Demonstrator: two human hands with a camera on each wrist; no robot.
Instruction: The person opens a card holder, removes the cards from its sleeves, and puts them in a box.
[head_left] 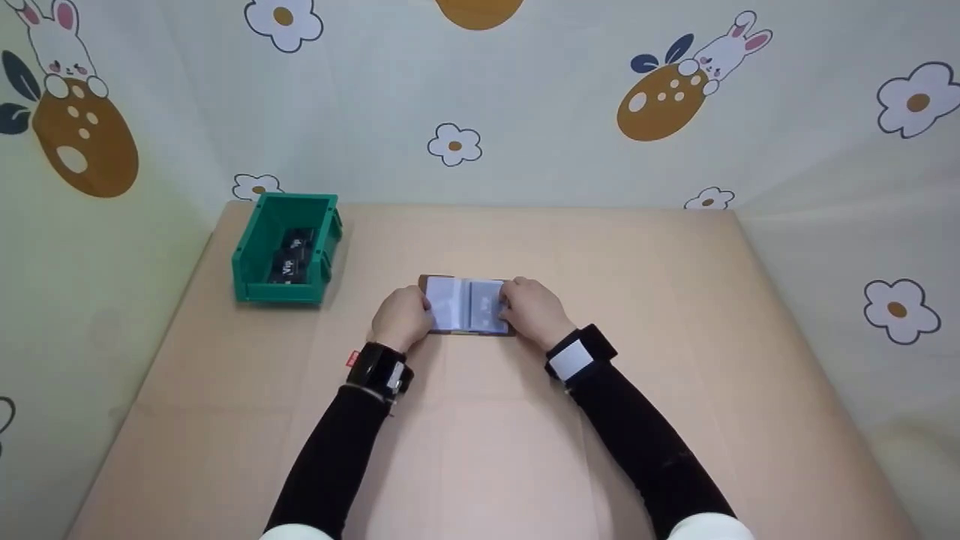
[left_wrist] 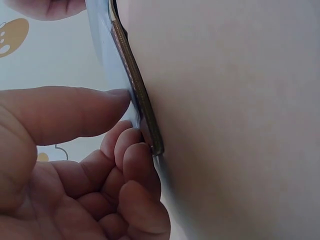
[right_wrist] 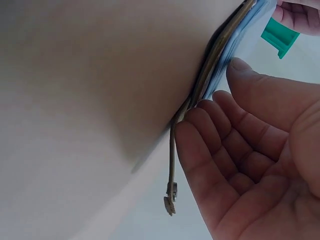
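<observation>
A small brown card holder (head_left: 466, 306) lies spread open over the table, its clear plastic sleeves facing up. My left hand (head_left: 400, 319) pinches its left edge, and in the left wrist view the thumb (left_wrist: 100, 107) presses the sleeve side while curled fingers meet the cover's edge. At the opposite edge my right hand (head_left: 536, 311) grips the cover and sleeves, thumb (right_wrist: 250, 75) on top. A thin strap (right_wrist: 172, 150) with a metal snap hangs from the cover beside the right fingertips.
A green plastic bin (head_left: 281, 294) stands at the table's back left, with several black cards (head_left: 291, 262) marked "Vip" inside. The beige tabletop (head_left: 480, 450) reaches back to a patterned cloth (head_left: 540, 112), which also hangs along both sides.
</observation>
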